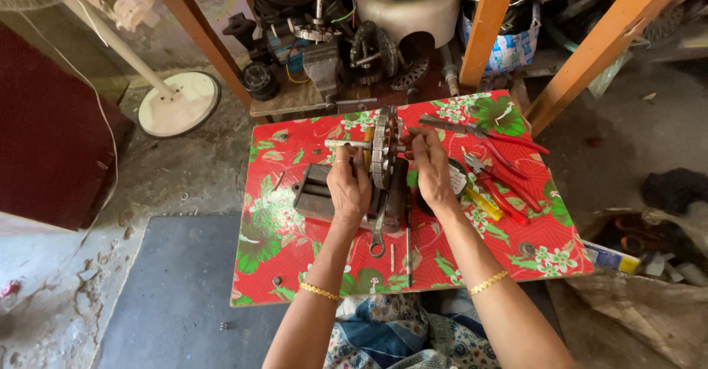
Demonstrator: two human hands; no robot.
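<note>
Head view, looking down at a small table (295,262) covered in red oilcloth with green and white flower print. Centre of table: a round fan-motor stator core (383,148), laminated metal ring standing on edge, with a steel shaft (345,144) sticking out to its left. It sits on top of a dark metal block (313,192), likely a small vise or anvil base.

Left hand (349,186) is curled against the left face of the stator, fingers closed round it near the shaft, ring on one finger. Right hand (431,170) is on the right face of the stator, fingertips pinched at the upper edge; what it pinches is too small to tell. Gold bangle on each wrist.

Just below the stator lies a combination spanner (379,232), ring end toward the person, and a thin metal rod (408,247) beside it. Right of the right hand: red-handled pliers (490,139) and a second red-handled pair (505,188), plus a yellow-handled screwdriver (483,203), all lying flat on the cloth, close together.

Behind the table, a cluttered shelf of motor parts (354,52) between orange wooden legs. Far left on the concrete floor, a white pedestal-fan base (179,103). A blue patterned garment shows at bottom edge.
</note>
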